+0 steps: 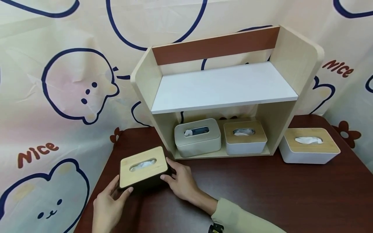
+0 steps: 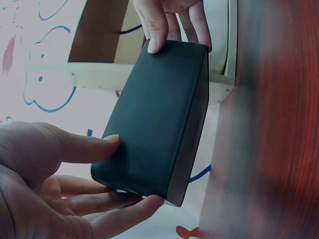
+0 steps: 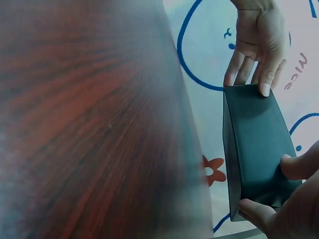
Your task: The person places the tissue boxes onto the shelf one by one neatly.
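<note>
A tissue box (image 1: 145,173) with a pale wooden lid and a dark body is held between both hands, tilted slightly, at the table's left side. White tissue shows in its lid slot. My left hand (image 1: 109,204) grips its left end, thumb on the front side. On the right end, my right hand (image 1: 182,180) pinches it with the thumb in front and the fingers behind. In the left wrist view, the dark front side of the box (image 2: 149,114) faces the camera, and wallpaper shows between box and table. The right wrist view shows the same box (image 3: 259,134) raised.
A two-level shelf unit (image 1: 224,84) stands at the back of the dark wooden table (image 1: 247,191). Its lower level holds a grey-white tissue box (image 1: 198,144) and a wood-lidded white one (image 1: 246,148). Another wood-lidded white tissue box (image 1: 310,155) sits right of the unit.
</note>
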A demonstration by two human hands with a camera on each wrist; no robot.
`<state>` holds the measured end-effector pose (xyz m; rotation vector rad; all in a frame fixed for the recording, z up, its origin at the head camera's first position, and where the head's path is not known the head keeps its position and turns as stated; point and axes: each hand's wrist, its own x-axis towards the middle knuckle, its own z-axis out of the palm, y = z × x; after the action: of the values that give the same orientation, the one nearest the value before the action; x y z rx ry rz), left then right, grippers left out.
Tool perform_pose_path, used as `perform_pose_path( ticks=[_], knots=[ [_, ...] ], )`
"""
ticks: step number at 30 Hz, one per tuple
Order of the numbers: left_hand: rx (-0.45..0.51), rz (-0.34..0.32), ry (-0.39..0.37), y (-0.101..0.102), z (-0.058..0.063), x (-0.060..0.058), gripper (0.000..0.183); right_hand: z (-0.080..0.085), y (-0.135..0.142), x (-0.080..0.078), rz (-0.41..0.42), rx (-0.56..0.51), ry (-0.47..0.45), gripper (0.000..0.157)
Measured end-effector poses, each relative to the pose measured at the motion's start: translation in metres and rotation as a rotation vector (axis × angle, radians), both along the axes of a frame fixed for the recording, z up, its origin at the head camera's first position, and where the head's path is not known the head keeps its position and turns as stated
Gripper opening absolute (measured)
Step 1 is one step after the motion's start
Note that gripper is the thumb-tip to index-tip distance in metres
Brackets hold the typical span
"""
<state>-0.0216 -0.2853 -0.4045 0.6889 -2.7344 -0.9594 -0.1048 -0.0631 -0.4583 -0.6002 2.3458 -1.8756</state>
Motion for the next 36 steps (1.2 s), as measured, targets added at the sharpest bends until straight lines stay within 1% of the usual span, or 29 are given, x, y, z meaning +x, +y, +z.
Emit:
perform_pose_path(
  ticks=[4,8,14,20,23,29,32,36],
  knots=[
    [-0.002,0.031,0.003,0.007,0.003,0.006,0.076,0.005,0.008,0.008,0.006,-0.003,0.015,0.064],
    [0.004,0.032,0.014,0.012,0.006,0.012,0.077,0.009,0.019,0.017,0.025,-0.012,0.027,0.064],
    [0.058,0.001,0.066,0.022,0.011,0.018,0.077,0.015,0.038,0.026,0.043,-0.028,0.021,0.064],
    [0.096,-0.047,0.135,0.038,0.017,0.021,0.075,0.022,0.056,0.031,-0.005,-0.006,0.04,0.064],
    [0.096,-0.084,0.174,0.046,0.02,0.019,0.075,0.025,0.066,0.033,-0.045,-0.004,0.054,0.064],
    [0.131,-0.17,0.243,0.064,0.024,0.013,0.073,0.031,0.087,0.036,-0.145,-0.026,0.086,0.063],
    [0.153,-0.21,0.288,0.074,0.025,0.008,0.072,0.035,0.098,0.036,-0.197,-0.052,0.099,0.063],
    [0.19,-0.263,0.342,0.087,0.027,0.0,0.071,0.043,0.112,0.036,-0.246,-0.053,0.124,0.064]
  ],
)
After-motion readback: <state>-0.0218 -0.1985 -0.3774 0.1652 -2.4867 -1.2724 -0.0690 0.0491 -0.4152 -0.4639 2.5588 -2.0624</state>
